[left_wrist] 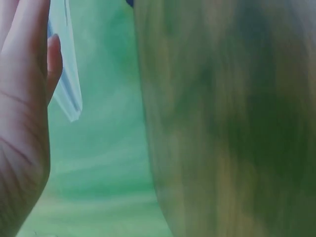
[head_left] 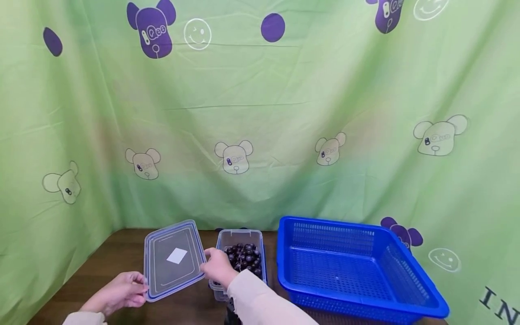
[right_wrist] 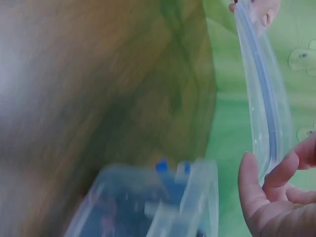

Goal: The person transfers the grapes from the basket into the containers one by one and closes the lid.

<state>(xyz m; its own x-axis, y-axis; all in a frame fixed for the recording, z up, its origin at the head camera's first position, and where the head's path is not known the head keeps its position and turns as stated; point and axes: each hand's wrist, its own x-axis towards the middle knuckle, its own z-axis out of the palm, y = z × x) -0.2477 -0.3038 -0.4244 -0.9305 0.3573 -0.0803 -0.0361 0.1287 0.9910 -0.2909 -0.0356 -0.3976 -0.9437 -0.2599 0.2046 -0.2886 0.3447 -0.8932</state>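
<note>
A clear rectangular lid [head_left: 172,275] with a blue seal and a small white label [head_left: 176,256] is tilted above the table. My left hand [head_left: 122,291] holds its lower left edge, while the right hand [head_left: 219,267] pinches the opposite edge between thumb and fingers. In the right wrist view, the lid [right_wrist: 266,103] appears nearly edge-on between both hands. Just beyond my right hand stands a clear plastic container [head_left: 240,233], uncovered, with dark purple grapes [head_left: 245,256] inside. The right hand and sleeve hide its near left part.
To the right of the container sits a large blue perforated basket [head_left: 341,301]. Everything stands on a brown wooden table [head_left: 101,262]. A green printed curtain [head_left: 276,113] hangs behind and along both sides.
</note>
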